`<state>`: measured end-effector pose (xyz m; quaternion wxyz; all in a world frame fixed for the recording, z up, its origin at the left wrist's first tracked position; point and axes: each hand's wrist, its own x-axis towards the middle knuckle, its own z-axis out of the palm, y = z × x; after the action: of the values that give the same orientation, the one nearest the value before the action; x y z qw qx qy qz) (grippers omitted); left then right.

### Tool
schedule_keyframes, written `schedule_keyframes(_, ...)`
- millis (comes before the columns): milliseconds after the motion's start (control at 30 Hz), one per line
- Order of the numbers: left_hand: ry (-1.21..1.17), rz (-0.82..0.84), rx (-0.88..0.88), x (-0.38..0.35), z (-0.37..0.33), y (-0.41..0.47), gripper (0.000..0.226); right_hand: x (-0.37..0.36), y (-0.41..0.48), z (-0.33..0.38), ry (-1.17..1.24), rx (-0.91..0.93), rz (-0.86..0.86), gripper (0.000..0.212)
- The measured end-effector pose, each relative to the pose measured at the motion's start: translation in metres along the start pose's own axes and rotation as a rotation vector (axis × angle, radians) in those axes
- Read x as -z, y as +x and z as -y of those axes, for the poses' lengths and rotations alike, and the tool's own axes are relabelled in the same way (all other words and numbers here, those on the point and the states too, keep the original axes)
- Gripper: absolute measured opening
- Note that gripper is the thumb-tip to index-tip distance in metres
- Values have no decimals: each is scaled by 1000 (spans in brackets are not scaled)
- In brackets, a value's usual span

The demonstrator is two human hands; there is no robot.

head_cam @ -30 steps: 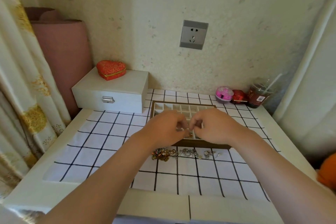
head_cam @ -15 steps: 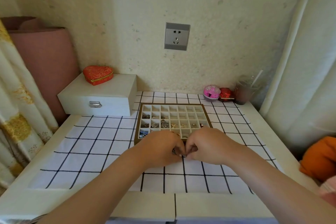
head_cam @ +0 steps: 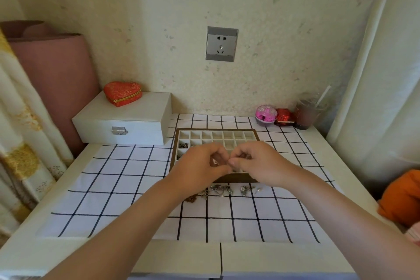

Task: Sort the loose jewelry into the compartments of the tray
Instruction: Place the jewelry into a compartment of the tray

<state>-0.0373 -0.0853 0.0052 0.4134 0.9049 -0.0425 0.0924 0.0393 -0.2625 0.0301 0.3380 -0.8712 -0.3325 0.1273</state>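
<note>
The left hand [head_cam: 200, 166] and right hand [head_cam: 258, 163] are meeting over the tray [head_cam: 216, 130], fingers curling; whether they are pinching anything I cannot tell; jewelry [head_cam: 223, 190] is lying just before the tray.

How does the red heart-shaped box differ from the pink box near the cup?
The red heart-shaped box has gold trim; the pink box shows none. The red one sits atop the white case, left; the pink one sits on the table, right. Both are small.

No text, brand, number or sign can be read. A reddish patch is seen on the clear plastic drink cup with a straw [head_cam: 305, 114], but it is too blurred.
</note>
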Motion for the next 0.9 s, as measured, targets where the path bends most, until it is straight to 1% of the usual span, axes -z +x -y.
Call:
schedule_keyframes(100,-139,-93,16,3,0,9,13,2,7,4,115,-26,-63,10)
schedule_keyframes(200,-272,-139,16,8,-1,19,11,4,14,9,259,-71,-134,8)
schedule_keyframes(267,-321,-172,19,10,1,25,12,4,18,12,327,-102,-186,9)
schedule_keyframes(433,-345,-246,30,16,5,36,10,3,33,17,451,-136,-196,12)
schedule_keyframes(600,-279,-286,29,25,15,43,11,1,47,19,465,-151,-158,12)
schedule_keyframes(667,-158,-243,41,28,19,44,14,0,56,18,387,-133,-179,10)
schedule_keyframes(700,-50,-204,54,30,21,44,15,-1,61,15,300,-120,-203,10)
schedule_keyframes(800,300,-107,79,32,31,44,24,-3,77,1,-72,-94,-249,10)
schedule_keyframes(833,368,-79,93,32,34,43,29,-4,81,-3,-171,-99,-244,10)
schedule_keyframes(900,460,-28,117,31,40,42,36,-7,86,-8,-286,-113,-219,11)
